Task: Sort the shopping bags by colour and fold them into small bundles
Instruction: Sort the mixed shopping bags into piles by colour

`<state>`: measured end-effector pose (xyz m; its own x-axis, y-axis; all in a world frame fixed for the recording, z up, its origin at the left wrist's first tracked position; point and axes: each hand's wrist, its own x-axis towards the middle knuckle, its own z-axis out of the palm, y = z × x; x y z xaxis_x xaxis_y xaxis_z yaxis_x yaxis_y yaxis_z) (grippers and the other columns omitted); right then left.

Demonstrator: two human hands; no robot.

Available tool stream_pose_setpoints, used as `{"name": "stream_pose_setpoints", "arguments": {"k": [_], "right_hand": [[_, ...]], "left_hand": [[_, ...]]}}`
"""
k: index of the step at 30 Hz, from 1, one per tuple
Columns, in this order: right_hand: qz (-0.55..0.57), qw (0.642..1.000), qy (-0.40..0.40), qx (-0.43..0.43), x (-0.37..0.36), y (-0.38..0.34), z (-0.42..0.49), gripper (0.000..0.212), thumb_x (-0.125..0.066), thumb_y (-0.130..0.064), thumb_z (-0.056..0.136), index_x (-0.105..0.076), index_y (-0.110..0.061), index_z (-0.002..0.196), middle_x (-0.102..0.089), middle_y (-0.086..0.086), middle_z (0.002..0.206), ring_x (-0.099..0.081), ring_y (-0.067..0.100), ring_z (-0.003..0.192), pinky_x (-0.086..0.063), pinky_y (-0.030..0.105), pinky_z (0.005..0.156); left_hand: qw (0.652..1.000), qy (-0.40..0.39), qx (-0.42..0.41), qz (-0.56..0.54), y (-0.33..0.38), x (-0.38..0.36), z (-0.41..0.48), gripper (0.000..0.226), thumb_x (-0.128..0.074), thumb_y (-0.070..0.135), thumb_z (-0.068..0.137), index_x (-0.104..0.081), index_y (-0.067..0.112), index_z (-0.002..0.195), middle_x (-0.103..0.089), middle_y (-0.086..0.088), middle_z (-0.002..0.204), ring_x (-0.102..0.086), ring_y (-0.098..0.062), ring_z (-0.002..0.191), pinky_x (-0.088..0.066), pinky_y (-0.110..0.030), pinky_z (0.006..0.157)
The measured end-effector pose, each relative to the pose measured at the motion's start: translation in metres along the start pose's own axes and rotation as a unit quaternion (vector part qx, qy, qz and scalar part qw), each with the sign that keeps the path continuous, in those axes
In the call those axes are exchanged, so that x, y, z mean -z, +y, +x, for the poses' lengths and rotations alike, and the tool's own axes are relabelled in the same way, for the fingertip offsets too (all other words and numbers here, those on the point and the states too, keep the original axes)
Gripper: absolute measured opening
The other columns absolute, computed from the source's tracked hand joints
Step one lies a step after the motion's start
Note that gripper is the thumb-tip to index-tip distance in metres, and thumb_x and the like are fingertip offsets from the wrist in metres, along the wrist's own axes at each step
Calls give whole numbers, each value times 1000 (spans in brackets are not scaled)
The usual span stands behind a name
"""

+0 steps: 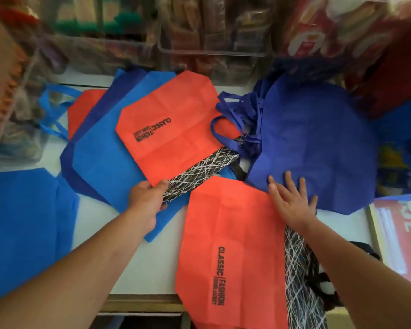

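An orange bag (pixel 173 129) is pinched at its near corner by the left grip (pixel 147 198), thumb on top. It is laid across light-blue bags (pixel 105 157) at mid-table. The right grip (pixel 292 200) is spread flat where a second orange bag (pixel 228 245) meets a dark-blue bag (pixel 318 143). Bare white table (pixel 142 264) is seen between the forearms. The second orange bag is hung over the front edge. The back is walled by clear bins (pixel 211 32).
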<state>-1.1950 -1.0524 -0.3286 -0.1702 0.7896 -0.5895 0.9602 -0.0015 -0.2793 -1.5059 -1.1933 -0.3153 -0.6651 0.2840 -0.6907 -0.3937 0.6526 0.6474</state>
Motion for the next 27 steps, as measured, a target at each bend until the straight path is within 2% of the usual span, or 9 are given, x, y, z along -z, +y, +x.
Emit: {"name": "stream_pose_setpoints", "arguments": {"k": [4,6,9,13,16,19,22,24,27], "right_hand": [[-70,996,-50,-34,26,2,16,52,-18,-81,92,-26,-71,143,8,-15,170,18,21,156,10,65,119],[-88,996,26,-10,23,-10,6,56,-26,-80,93,-35,-63,145,5,-5,172,12,25,157,6,63,120],[106,974,166,115,10,-60,-40,60,-41,-69,97,-51,-38,147,-36,2,160,-30,21,149,-27,44,120],[347,929,40,121,-14,-135,-111,42,-57,-45,100,-53,-41,142,-63,-12,121,-60,-12,99,-43,4,84],[379,920,-24,93,-40,-162,-139,51,-66,-41,97,-49,-41,145,-63,-10,119,-62,2,107,-46,13,84],[398,911,26,101,-59,-171,-147,40,-69,-22,96,-57,-29,134,-67,-14,99,-62,-5,77,-46,8,66],[363,920,102,106,-61,-166,-155,57,-64,-12,96,-46,-28,148,-59,-10,82,-57,4,61,-47,21,60],[362,913,126,140,-53,-155,-161,66,-62,-8,98,-37,-36,153,-55,-8,81,-50,4,59,-47,30,62],[333,910,145,202,-45,-125,-177,61,-58,-8,99,-43,-36,151,-65,-9,126,-60,5,101,-53,38,95]], "left_hand": [[997,43,-55,-16,10,11,-9,25,-61,26,101,-57,3,92,-58,-8,79,-53,-16,45,-51,-35,60],[993,66,-64,-76,8,24,-24,19,-57,22,104,-55,7,94,-57,-6,79,-55,-8,41,-51,-33,57],[981,93,-31,-170,-5,37,-53,20,-52,19,105,-48,13,86,-59,-9,76,-55,-7,40,-51,-31,55],[978,41,29,-202,-33,35,-87,19,-48,18,108,-51,10,91,-63,-17,80,-59,-11,42,-50,-28,48],[969,-29,83,-232,-47,30,-117,18,-47,17,108,-59,5,101,-67,-16,74,-60,-15,43,-46,-24,42],[976,-88,78,-184,-62,32,-142,23,-47,22,108,-60,4,101,-66,-8,61,-57,-19,45,-41,-26,44],[979,-152,79,-106,-79,49,-156,30,-57,32,104,-63,5,95,-67,-7,65,-60,-22,55,-42,-29,48],[988,-115,61,-78,-84,65,-155,32,-66,37,98,-67,8,85,-68,-6,66,-63,-22,58,-45,-30,52],[998,39,-15,-43,-95,85,-151,28,-74,38,91,-67,12,85,-71,-4,80,-67,-23,76,-49,-29,64]]}}
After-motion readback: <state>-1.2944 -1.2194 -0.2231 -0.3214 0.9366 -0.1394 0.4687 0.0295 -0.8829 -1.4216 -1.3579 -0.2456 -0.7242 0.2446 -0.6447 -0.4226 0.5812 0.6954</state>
